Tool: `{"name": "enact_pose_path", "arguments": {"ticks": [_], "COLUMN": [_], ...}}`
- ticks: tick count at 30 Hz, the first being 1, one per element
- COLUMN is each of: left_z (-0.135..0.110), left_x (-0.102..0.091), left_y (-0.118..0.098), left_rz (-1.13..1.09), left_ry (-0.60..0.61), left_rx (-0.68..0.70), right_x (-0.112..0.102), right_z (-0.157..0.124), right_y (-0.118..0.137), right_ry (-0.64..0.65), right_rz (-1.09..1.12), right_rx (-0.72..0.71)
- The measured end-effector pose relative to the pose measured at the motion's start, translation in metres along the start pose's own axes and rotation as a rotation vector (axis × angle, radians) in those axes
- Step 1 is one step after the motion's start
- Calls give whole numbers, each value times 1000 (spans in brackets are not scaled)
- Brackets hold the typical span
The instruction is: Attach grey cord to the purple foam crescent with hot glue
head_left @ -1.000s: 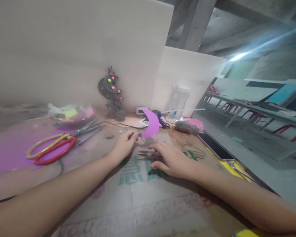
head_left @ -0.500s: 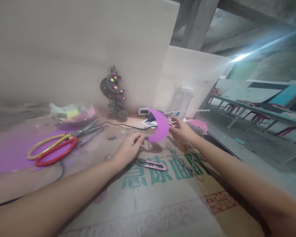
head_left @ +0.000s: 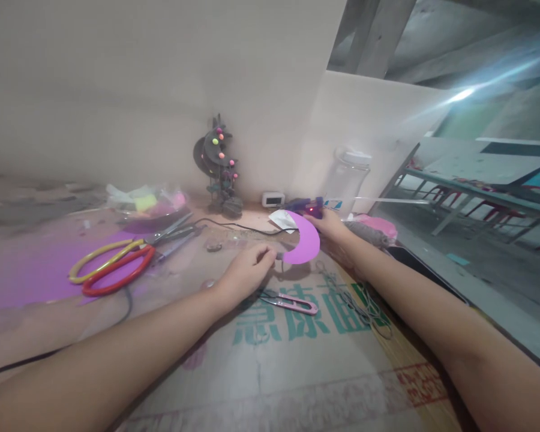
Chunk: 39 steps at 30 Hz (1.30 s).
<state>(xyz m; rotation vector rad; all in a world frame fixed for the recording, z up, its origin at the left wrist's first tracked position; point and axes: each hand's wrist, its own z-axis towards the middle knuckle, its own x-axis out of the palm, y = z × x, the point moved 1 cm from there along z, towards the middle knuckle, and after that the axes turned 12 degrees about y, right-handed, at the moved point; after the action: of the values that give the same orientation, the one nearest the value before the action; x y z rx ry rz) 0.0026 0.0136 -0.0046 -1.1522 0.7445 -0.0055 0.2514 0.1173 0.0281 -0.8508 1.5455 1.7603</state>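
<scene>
Left hand [head_left: 252,268]: fingers pinched together on the dark stem [head_left: 279,256] of the purple crescent [head_left: 311,245], held above the desk [head_left: 297,378]. Right hand [head_left: 333,227]: fingers at the blue glue gun [head_left: 314,206]; closure cannot be determined. Pink-handled snips [head_left: 299,305] lie nearer the wearer. Step in hand, as judged: taking up the gun. Next move calls for a firm grip, clear of the crescent.

The printed cardboard surface [head_left: 292,381] offers hand passage by its near edge; farther in, a flat purple crescent [head_left: 310,242] obstructs.
</scene>
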Motion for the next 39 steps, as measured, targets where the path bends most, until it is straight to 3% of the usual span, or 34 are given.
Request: {"name": "enact_pose_path", "arguments": {"ticks": [4, 9, 14, 17, 25, 31, 39], "left_z": [1, 1, 3, 2, 0, 1, -1], "left_x": [1, 2, 0, -1, -1, 0, -1], "left_y": [1, 3, 3, 0, -1, 1, -5], "left_rz": [-11, 26, 90, 95, 101, 95, 112], "left_ry": [-9, -51, -91, -95, -54, -55, -49], "left_rx": [-15, -39, -61, -66, -68, -60, -49], "right_x": [-20, -34, -19, -5, 6, 10, 14], "right_z": [-25, -78, -124, -141, -151, -151, -149], "right_y": [10, 25, 25, 21, 19, 15, 15], "right_ry": [-27, -99, -40, 50, 223, 164, 178], "right_rz": [78, 157, 354, 300, 65, 21, 33], "right_rx": [-20, -71, -170, -165, -291, -247, -226]}}
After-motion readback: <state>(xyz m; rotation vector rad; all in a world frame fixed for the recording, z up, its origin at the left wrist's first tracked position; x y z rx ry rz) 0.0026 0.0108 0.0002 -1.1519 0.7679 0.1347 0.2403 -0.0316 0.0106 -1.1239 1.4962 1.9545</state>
